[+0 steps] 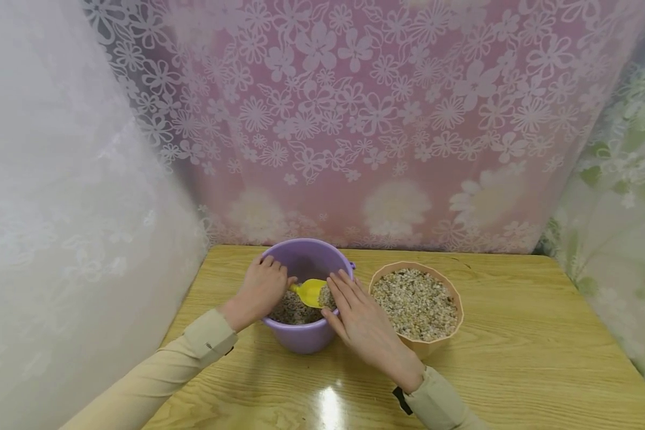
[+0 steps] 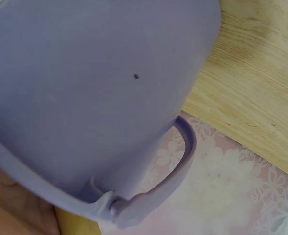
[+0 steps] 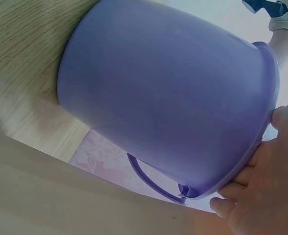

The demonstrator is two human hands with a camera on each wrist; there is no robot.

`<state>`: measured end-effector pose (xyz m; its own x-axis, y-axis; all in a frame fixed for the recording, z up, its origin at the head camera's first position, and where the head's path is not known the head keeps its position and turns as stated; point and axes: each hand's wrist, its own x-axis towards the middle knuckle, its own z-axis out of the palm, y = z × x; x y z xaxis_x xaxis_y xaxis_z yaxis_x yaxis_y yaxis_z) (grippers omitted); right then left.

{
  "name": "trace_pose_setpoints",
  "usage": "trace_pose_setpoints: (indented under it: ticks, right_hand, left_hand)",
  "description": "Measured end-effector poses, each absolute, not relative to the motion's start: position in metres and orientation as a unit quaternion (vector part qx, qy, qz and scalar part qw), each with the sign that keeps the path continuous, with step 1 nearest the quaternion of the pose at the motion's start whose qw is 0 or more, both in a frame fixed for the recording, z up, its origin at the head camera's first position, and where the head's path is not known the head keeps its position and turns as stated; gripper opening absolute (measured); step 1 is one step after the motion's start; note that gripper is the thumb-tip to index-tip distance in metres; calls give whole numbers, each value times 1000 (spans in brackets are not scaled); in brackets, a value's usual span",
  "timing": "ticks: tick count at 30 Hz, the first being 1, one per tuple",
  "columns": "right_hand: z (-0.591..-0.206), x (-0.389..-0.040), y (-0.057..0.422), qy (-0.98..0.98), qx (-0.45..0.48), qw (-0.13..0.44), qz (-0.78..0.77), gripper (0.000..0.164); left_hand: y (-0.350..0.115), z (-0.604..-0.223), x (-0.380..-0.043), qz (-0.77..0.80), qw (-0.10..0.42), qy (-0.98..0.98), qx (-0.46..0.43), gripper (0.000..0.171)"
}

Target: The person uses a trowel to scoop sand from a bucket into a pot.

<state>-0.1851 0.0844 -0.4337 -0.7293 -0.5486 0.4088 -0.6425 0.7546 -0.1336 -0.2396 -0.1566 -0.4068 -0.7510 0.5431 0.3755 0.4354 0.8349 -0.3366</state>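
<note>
Meanwhile, left hand [image 1: 260,291] grips yellow scoop [image 1: 310,291]; flat right hand [image 1: 361,321] touches bucket [image 1: 306,334].

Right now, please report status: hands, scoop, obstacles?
Left hand grips yellow scoop inside purple bucket. Right hand rests open on rim. Gravel bowl close right.
</note>
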Motion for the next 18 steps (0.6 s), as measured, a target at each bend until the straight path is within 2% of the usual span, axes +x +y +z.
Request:
trace_pose_setpoints:
  ticks: [8, 18]
  right_hand:
    - [-435, -185, 84, -917, 325, 183, 140, 62]
    - [-436, -185, 83, -919, 318, 182, 144, 63]
  left_hand:
    - [-165, -398, -234, 109, 215, -946, -219, 40]
    - [-189, -386, -225, 111, 274, -935, -196, 46]
